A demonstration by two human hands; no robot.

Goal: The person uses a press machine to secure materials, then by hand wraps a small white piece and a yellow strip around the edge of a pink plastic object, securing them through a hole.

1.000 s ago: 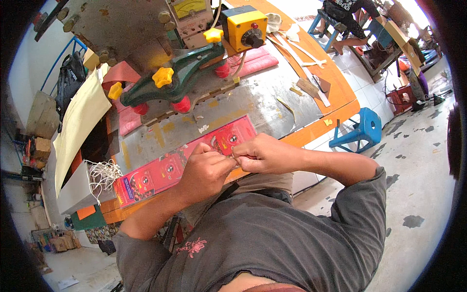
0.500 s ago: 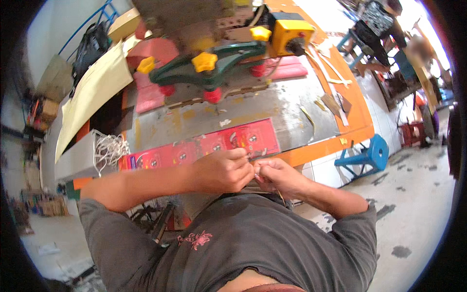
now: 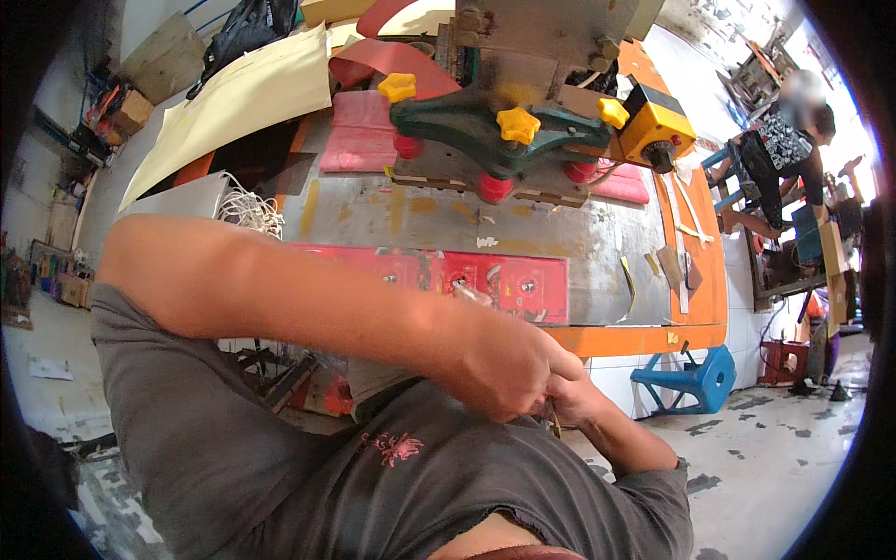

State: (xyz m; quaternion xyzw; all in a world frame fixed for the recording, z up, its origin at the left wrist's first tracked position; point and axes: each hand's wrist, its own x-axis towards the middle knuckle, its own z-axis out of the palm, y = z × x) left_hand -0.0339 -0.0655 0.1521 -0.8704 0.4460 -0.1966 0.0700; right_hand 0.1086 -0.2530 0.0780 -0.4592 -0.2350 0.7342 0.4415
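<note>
Both hands are drawn together in front of my chest, just short of the table's near edge. My left hand point(image 3: 504, 373) is closed with its back turned up, and it touches the right one; its fingertips are hidden. My right hand point(image 3: 579, 399) is closed as well. A thin, brownish strand hangs below the right fingers, but what it belongs to is too small to make out. Beyond the hands a red printed strip point(image 3: 532, 287) lies along the front of a grey metal plate point(image 3: 607, 247), partly covered by my left forearm.
Over the plate stands a press with a green spider-shaped bracket point(image 3: 448, 119), yellow star knobs and red feet. A yellow switch box point(image 3: 656, 129) is right of it. White cords point(image 3: 247, 207) lie at left, a blue stool point(image 3: 695, 378) at right. Another person point(image 3: 789, 149) works far right.
My hands have moved lower and closer to my chest, and the left forearm now crosses over the red strip. The view has shifted, so the press appears farther right.
</note>
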